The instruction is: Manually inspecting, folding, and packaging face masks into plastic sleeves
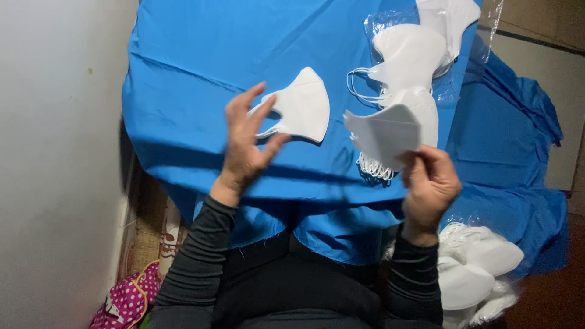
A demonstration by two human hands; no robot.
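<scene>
We see the left hand [244,143] raised above the table [183,103], which is draped in a blue cloth [201,61]. Its fingers are spread and its grip is released. The fingertips lie against the ear loop side of a single white face mask [303,105]; we cannot tell whether they only touch the mask or lightly support it. This mask sits folded flat, its pointed edge toward the top of the view, over the middle of the blue cloth.

We see the right hand [429,183] lower and to the right, near the front edge of the table. Its grip is clenched on a second folded white mask [385,133], pinched at the lower right corner between thumb and fingers. The held mask stands tilted, its broad end pointing left toward the first mask, the two well apart.

Just behind the held mask lies a stack of white masks [411,67], partly inside a clear plastic wrapper [451,85], with white ear loops [373,166] hanging out at its near end.

At the lower right, beside the right forearm, a clear bag of further white masks [478,274] rests below the table edge. At the lower left, a pink dotted fabric [128,301] shows beside the pale wall [55,152].
</scene>
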